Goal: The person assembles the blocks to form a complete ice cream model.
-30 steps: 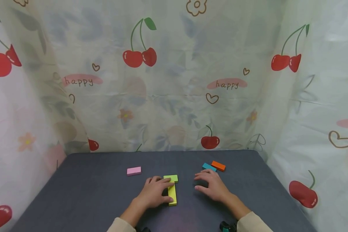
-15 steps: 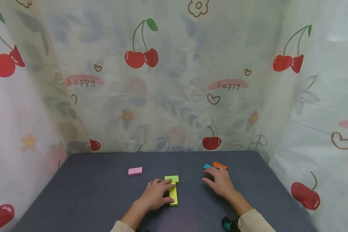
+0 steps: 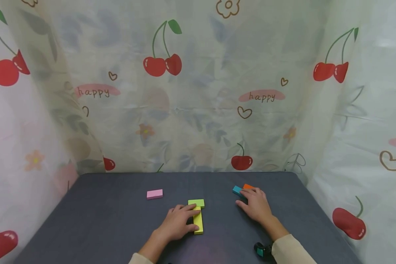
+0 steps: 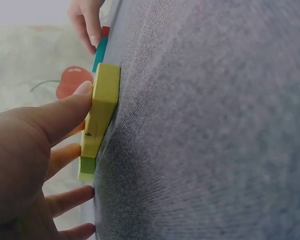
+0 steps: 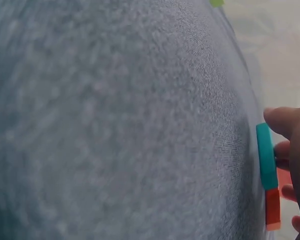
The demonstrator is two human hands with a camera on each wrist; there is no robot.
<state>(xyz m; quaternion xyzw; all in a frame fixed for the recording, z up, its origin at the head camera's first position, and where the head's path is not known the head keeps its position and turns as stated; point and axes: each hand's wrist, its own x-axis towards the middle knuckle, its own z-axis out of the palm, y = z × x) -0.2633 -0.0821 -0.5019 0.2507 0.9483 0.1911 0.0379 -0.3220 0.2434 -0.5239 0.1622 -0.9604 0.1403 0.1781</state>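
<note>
Left hand point(image 3: 177, 223): spread wide, resting on yellow rectangular block point(image 3: 198, 220);
Right hand point(image 3: 256, 205): loosely spread at blue rectangular block point(image 5: 267, 156)

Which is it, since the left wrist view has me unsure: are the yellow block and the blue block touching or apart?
Apart. The head view shows dark tabletop between the yellow block and the blue block.

On the worktop point(image 3: 102, 220), a side block point(image 3: 154, 194) lies left of a lengthwise block point(image 3: 198, 220) and a crosswise block point(image 3: 198, 202) behind it. Farther right lies an angled block point(image 3: 237, 190), an end block point(image 3: 248, 186) beside it.
</note>
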